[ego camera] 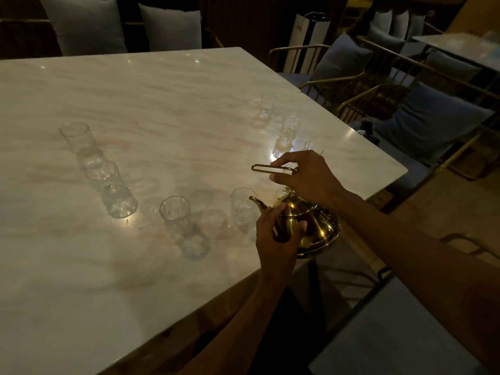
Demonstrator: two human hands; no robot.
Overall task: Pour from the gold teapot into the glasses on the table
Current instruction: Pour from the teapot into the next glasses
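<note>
We see the gold teapot (305, 226) at the marble table's (135, 104) near edge, spout beside a cut glass (243, 209). Right hand (305, 177) fingers curl around the loop handle (273, 169); left hand (276, 234) cups the body, fingers wrapped on it. More glasses stand well apart.

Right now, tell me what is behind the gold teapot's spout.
A clear glass stands just behind the gold teapot's spout. The left hand on the pot's front hides the glass's lower right side. Its contents cannot be told.
</note>
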